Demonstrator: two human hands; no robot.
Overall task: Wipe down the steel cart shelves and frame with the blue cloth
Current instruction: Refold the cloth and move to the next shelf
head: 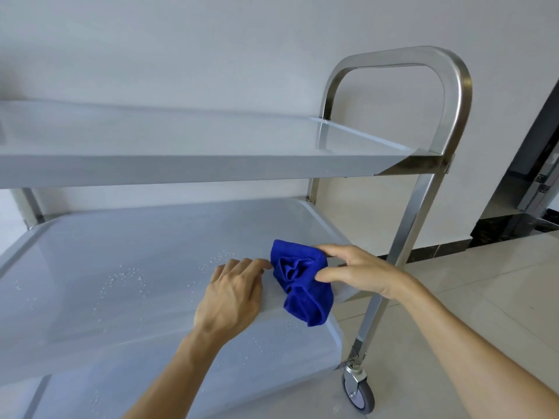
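Cloth [302, 285], blue and bunched, sits draped over the front right edge of the cart's middle shelf [121, 267]. My right hand [360, 272] pinches it, thumb and fingers clamped on the fabric. My left hand [233, 294] rests on the shelf rim just beside it, fingers loosely together, fingertips touching the cloth. Water droplets [127, 275] dot the shelf.
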